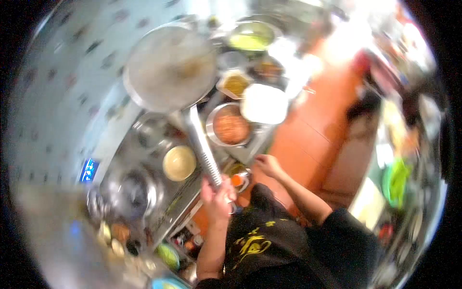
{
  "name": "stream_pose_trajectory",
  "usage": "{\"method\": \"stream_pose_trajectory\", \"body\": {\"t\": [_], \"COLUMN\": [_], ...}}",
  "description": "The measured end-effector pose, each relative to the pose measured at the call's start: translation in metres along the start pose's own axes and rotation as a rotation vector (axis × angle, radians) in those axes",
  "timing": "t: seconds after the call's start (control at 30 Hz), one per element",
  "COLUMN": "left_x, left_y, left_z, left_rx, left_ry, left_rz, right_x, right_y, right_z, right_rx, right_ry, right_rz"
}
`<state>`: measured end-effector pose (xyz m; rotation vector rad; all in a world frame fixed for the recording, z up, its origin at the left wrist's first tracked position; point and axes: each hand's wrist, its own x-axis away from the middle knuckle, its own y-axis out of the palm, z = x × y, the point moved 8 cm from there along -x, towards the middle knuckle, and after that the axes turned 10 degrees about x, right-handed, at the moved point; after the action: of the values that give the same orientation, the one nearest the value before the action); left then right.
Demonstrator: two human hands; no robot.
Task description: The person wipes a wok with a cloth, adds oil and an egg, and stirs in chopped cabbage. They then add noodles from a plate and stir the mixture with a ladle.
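My left hand (219, 195) is closed around the ribbed metal handle of a large round pan (159, 72). The pan sits at the upper left, grey and hazy inside, with a brownish patch on its right side. My right hand (267, 165) is beside the counter's front edge, away from the pan; its fingers are too blurred to tell whether they are closed. Near that hand stands a metal bowl (231, 126) of orange-brown food. A jar-like container with an orange spot (237, 180) lies between my hands.
A cream bowl (179, 163) stands left of the handle. On the right are a white plate-like dish (264, 103) and a dish of yellowish-brown contents (236, 85). A pot with green contents (251, 41) is farther back. Orange floor tiles (308, 130) lie right of the counter.
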<state>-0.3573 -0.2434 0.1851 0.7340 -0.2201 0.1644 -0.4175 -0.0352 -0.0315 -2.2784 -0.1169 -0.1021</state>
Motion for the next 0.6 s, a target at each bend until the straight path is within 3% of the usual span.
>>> {"method": "stream_pose_trajectory", "body": {"t": [0.07, 0.1, 0.17, 0.27, 0.33, 0.4, 0.43, 0.53, 0.6], "left_x": [0.009, 0.011, 0.011, 0.041, 0.066, 0.097, 0.114, 0.142, 0.158], "left_y": [0.003, -0.003, -0.034, -0.14, -0.22, -0.32, -0.359, -0.521, -0.592], "left_z": [0.033, 0.053, 0.09, 0.149, 0.201, 0.249, 0.275, 0.33, 0.367], "left_rx": [0.116, 0.157, 0.207, 0.185, 0.215, 0.142, 0.182, 0.153, 0.167], "left_ry": [-0.007, 0.045, 0.174, 0.324, 0.436, 0.507, 0.532, 0.449, 0.377], "left_rz": [-0.013, -0.038, 0.02, 0.196, 0.257, 0.439, 0.554, 0.653, 0.714], "right_x": [0.021, 0.022, 0.028, 0.05, 0.066, 0.078, 0.08, 0.085, 0.082], "right_y": [0.014, 0.026, 0.025, 0.069, 0.103, 0.147, 0.158, 0.198, 0.264], "right_z": [0.013, 0.025, 0.029, 0.034, 0.024, 0.004, -0.016, -0.132, -0.178], "right_rx": [-0.197, -0.113, -0.093, -0.012, -0.102, -0.068, -0.054, 0.033, 0.092], "right_ry": [0.089, 0.003, 0.02, -0.01, 0.074, 0.001, -0.039, -0.137, -0.23], "right_rz": [-0.115, -0.11, -0.117, -0.188, -0.302, -0.337, -0.345, -0.377, -0.367]}}
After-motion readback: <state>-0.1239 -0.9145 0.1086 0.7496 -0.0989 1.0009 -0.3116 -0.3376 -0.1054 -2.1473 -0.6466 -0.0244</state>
